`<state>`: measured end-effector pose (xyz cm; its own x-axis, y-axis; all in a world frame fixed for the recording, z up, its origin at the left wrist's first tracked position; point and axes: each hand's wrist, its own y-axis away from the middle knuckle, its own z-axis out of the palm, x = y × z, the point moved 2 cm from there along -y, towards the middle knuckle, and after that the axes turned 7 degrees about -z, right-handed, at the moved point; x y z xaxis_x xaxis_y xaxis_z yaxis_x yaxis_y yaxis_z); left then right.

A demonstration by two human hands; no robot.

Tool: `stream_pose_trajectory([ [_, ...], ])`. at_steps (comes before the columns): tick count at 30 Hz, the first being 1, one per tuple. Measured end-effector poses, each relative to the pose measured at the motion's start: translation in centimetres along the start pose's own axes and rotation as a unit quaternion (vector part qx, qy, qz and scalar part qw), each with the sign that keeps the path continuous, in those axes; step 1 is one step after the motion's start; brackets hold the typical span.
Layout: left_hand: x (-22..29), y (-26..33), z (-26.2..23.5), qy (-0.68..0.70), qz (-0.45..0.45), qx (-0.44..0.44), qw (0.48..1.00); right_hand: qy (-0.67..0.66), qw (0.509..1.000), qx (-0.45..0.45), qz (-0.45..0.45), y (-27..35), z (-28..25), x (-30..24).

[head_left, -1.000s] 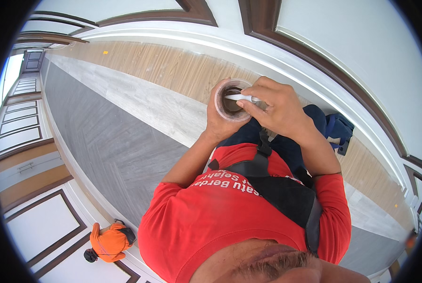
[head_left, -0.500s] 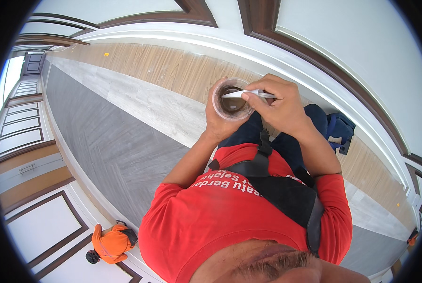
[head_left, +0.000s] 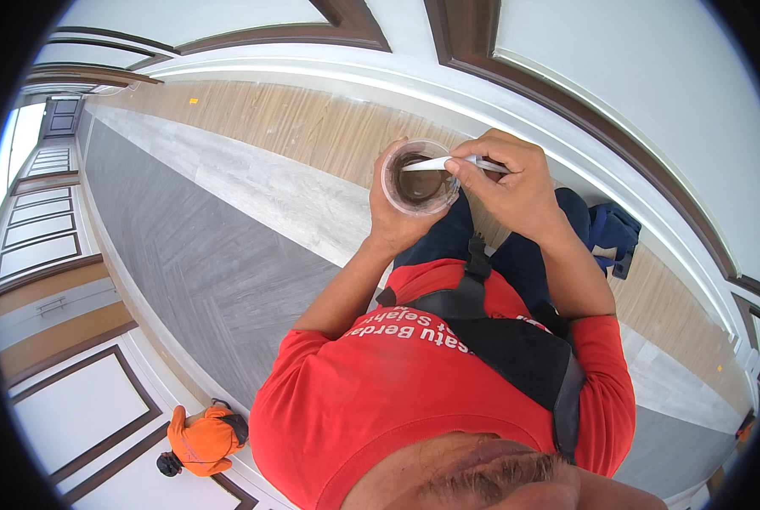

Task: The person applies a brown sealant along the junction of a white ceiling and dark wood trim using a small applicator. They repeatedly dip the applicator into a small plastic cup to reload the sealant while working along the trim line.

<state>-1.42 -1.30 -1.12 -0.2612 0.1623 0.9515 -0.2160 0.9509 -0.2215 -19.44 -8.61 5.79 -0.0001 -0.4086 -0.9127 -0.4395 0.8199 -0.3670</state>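
Observation:
My left hand (head_left: pixel 390 214) is wrapped round a clear plastic cup (head_left: pixel 386 183) and holds it in front of my body. Dark brown liquid (head_left: pixel 424 189) covers the bottom of the cup, with smears up the inner wall. Between thumb and fingers, my right hand (head_left: pixel 520 189) pinches a slim white plastic stick (head_left: pixel 426 165), apparently a spoon. It slants over the cup's rim, and its far end reaches into the cup; whether a bowl sits there is hidden.
A dark blue bag (head_left: pixel 615 234) lies on the floor beside my legs, near the white wall with brown trim (head_left: pixel 567 89). Grey and wood-look planks (head_left: pixel 218 221) cover the floor. At the lower left, a person in orange (head_left: pixel 203 442) is by the opposite wall.
My right hand has shifted slightly to the right with the white stick, showing a little more of it above the cup. My left hand and the cup stay nearly in place.

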Motion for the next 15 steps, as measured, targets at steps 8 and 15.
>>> stream_pose_trajectory([
  [8, 0.1, 0.0, 0.1, -0.004, -0.005, -0.005, 1.0, 0.115, 0.988, -0.103, -0.01, -0.5, -0.3, -1.4],
  [15, -0.3, 0.1, -0.4, -0.016, 0.023, -0.011, 1.0, 0.165, 0.979, -0.109, -0.058, -0.6, 0.3, -1.6],
])
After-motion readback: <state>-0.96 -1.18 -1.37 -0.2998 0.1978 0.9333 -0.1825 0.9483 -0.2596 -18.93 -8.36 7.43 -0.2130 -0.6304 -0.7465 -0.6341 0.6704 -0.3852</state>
